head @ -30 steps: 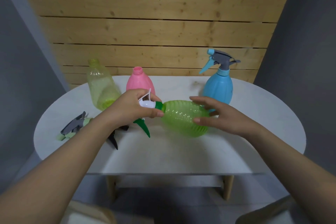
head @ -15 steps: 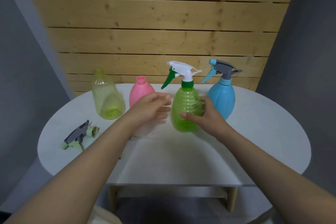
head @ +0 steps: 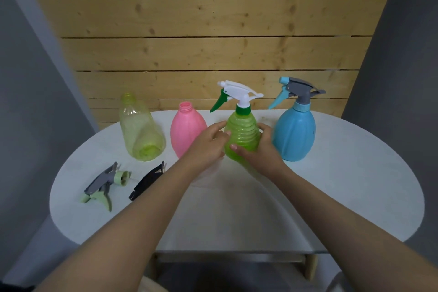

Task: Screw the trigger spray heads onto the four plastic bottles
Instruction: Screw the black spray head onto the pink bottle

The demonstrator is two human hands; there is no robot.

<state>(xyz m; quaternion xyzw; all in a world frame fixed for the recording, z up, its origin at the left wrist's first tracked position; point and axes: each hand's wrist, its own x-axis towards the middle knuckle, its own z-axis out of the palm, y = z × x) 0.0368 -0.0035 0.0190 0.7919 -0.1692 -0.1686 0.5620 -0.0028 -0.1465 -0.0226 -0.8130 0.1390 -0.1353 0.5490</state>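
Note:
A ribbed green bottle stands upright mid-table with a white and green trigger head on its neck. My right hand wraps its right side and my left hand rests against its left side. To the right stands a blue bottle with a grey and blue head. Left of my hands are an open-necked pink bottle and a clear yellow-green bottle without a head. Two loose heads lie front left: a grey and pale green one and a black one.
The white oval table backs onto a wooden slat wall. Grey walls close in on both sides. The table's front edge lies near my forearms.
The green bottle went from lying sideways in my hands to standing upright between the pink and blue bottles. My left hand left the trigger head and now rests on the bottle's body.

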